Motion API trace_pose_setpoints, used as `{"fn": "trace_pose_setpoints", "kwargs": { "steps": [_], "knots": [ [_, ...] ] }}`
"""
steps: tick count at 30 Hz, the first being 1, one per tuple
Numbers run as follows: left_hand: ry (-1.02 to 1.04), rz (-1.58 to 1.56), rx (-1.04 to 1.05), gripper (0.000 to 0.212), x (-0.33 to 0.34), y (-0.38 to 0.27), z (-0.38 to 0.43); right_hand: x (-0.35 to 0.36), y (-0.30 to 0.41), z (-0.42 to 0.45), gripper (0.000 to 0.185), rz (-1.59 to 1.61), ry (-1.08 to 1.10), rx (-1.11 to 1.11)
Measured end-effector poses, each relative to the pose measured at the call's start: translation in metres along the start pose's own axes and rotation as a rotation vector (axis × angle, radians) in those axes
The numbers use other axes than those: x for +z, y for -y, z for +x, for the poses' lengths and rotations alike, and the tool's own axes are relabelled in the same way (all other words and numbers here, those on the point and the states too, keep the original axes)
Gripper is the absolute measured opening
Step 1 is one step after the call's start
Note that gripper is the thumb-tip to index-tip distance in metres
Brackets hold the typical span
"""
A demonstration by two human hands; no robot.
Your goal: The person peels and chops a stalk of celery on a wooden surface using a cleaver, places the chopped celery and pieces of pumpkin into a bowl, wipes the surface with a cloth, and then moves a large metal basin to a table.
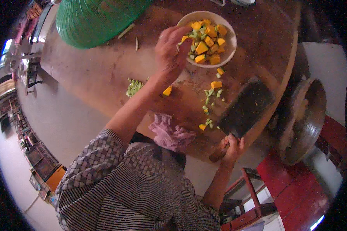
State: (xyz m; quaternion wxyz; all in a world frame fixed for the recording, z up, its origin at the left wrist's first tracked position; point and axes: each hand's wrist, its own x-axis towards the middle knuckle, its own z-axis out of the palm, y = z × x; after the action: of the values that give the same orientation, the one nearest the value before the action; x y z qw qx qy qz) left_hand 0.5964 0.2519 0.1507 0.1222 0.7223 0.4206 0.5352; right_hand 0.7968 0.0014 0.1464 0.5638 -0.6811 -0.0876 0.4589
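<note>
A pale round bowl [233, 51] holds orange pumpkin cubes [201, 47] and chopped green pieces. My left hand [171, 47] is at the bowl's left rim, its fingers curled over the edge. Orange and green bits show by its fingertips; whether it grips them is unclear. In my right hand [233, 146] is a cleaver with a wooden handle [218, 155] and a broad dark blade [245, 106], the blade lying flat over the right side of the table. Between bowl and blade, a pumpkin chunk [216, 84] and green bits [210, 93] are scattered.
On the wooden table [104, 75] are a green mesh cover [98, 23], a chopped green pile [134, 87], a pumpkin wedge [167, 91] and a crumpled pink cloth [170, 131] at the near edge. A large metal wok [303, 124] stands beyond the right edge.
</note>
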Motion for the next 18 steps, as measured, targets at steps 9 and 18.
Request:
{"fn": "trace_pose_setpoints", "kwargs": {
  "steps": [9,18],
  "knots": [
    [0.641,0.3,-0.431,0.04,-0.065,-0.018,-0.14,-0.05,-0.082,-0.062,0.015,0.084,-0.3,0.172],
    [0.632,-0.072,-0.099,0.041,0.023,-0.025,-0.144,-0.066,-0.164,-0.057,0.013,-0.237,-0.035,-0.352]
  ]
}}
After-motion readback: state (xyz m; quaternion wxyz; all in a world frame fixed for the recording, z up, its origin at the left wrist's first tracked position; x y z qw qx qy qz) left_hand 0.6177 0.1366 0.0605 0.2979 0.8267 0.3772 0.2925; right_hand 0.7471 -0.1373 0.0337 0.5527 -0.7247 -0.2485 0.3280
